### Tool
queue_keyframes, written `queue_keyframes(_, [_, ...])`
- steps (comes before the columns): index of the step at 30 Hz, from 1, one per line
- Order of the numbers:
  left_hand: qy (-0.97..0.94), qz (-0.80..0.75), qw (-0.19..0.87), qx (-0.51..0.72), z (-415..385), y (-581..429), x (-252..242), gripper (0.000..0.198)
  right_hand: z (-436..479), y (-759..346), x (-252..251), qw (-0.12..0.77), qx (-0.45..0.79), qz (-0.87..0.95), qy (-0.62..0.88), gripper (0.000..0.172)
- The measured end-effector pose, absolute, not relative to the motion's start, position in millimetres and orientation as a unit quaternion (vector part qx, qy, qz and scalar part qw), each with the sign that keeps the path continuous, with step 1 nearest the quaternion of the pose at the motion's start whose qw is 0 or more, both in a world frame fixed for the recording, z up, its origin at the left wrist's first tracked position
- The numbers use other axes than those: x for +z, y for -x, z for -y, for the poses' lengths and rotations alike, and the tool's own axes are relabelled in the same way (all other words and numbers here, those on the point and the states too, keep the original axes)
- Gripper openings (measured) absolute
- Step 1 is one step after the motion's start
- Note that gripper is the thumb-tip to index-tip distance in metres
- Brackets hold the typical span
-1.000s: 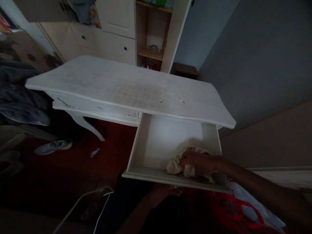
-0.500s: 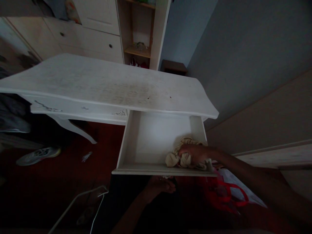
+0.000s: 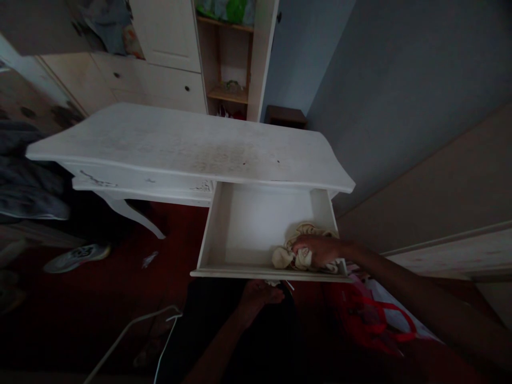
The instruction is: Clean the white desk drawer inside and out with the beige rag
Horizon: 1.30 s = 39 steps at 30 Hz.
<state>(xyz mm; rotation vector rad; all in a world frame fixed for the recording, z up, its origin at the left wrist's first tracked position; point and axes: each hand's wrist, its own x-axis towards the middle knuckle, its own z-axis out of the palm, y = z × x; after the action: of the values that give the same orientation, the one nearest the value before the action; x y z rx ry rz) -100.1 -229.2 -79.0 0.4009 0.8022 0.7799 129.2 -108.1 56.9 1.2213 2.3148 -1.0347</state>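
Under the right hand (image 3: 318, 249), I have a cream cloth (image 3: 282, 258) bunched against the floor of a pulled-out drawer (image 3: 254, 221), near its front right corner; the fingers are closed around the folds. Nearer to me and to its left, the left hand (image 3: 259, 296) sits just below the drawer's front edge, fingers partly curled; I cannot tell whether they pinch the small pale thing at their tips. Beyond the right hand I see the smudged top of a white desk (image 3: 160, 133). Below the right forearm lies a red bag (image 3: 356, 322); well left of the left hand, a shoe (image 3: 78, 258).
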Motion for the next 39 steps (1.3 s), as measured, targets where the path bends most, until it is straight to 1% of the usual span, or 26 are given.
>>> queue_keyframes(5, [-0.175, -0.376, 0.826, 0.381, 231, 101, -79, 0.047, 108, -132, 53, 0.161, -0.358, -0.813, -0.430, 0.063])
queue_keyframes(12, [-0.172, -0.385, 0.820, 0.389, 229, 100, -76, 0.049, 109, -129, 56, 0.172, -0.348, -0.812, -0.437, 0.060])
queue_keyframes(15, [-0.175, -0.371, 0.825, 0.388, 229, 102, -75, 0.047, 110, -127, 59, 0.169, -0.350, -0.808, -0.442, 0.057])
queue_keyframes(18, [-0.170, -0.350, 0.834, 0.391, 229, 103, -74, 0.044, 111, -126, 60, 0.169, -0.342, -0.810, -0.445, 0.060])
queue_keyframes(23, [-0.182, -0.356, 0.831, 0.387, 228, 101, -82, 0.047, 112, -123, 68, 0.196, -0.319, -0.811, -0.450, 0.061])
queue_keyframes(28, [-0.220, -0.427, 0.789, 0.383, 226, 97, -91, 0.048, 116, -120, 80, 0.222, -0.226, -0.816, -0.483, 0.057])
queue_keyframes(31, [-0.259, -0.436, 0.778, 0.372, 225, 98, -89, 0.048, 115, -118, 82, 0.220, -0.154, -0.800, -0.536, 0.056])
queue_keyframes(34, [-0.283, -0.433, 0.776, 0.360, 225, 99, -85, 0.049, 111, -114, 80, 0.183, -0.099, -0.774, -0.597, 0.052])
queue_keyframes(39, [-0.267, -0.406, 0.797, 0.360, 229, 95, -91, 0.056, 93, -108, 76, 0.117, -0.027, -0.740, -0.662, 0.042])
